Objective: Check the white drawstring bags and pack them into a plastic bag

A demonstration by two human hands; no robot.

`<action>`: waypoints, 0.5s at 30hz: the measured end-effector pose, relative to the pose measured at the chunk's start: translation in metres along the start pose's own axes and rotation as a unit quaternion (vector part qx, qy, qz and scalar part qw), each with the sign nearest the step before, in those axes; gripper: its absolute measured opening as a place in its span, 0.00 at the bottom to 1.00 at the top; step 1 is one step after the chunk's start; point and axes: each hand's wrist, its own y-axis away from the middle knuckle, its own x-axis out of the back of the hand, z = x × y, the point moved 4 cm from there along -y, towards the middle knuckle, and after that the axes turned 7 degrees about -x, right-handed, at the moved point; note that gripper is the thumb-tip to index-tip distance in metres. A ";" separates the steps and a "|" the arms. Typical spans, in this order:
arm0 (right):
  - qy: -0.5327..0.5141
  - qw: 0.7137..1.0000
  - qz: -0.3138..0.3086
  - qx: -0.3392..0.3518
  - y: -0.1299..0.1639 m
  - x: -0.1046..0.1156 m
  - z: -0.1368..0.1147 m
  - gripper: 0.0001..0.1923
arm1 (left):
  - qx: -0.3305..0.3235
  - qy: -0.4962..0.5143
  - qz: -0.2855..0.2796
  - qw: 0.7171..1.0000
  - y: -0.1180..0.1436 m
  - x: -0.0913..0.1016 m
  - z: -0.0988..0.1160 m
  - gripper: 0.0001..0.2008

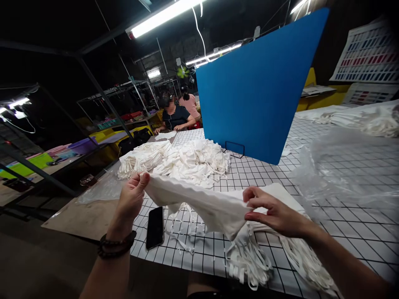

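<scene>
L hand (132, 197), beaded band at wrist, is pinched shut on one end of a white fabric piece (199, 203), held above the grid-top table (343, 232) w/ a phone (155, 227) below. Long axis runs L–R, dropping slightly toward R hand (274, 214), fingers pinched on the other end. Step judged: spreading/inspecting; next likely needs even tension, then placing on stack (280, 195).

A gridded table (358, 232) carries a phone (155, 227), white fabric heaps (187, 160) and plastic sheeting (343, 174).
</scene>
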 end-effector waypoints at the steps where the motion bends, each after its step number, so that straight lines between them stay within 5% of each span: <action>1: 0.006 1.000 -0.007 -0.005 0.003 0.007 -0.003 0.11 | 0.008 0.023 0.003 1.000 0.003 0.004 -0.012 0.21; 7: 0.002 0.992 -0.091 -0.089 -0.003 0.021 -0.013 0.15 | 0.073 0.068 0.005 0.995 0.023 0.009 -0.079 0.22; 15: 0.016 0.996 0.021 -0.089 -0.011 0.040 -0.039 0.13 | 0.279 0.118 -0.111 0.947 0.063 0.003 -0.137 0.27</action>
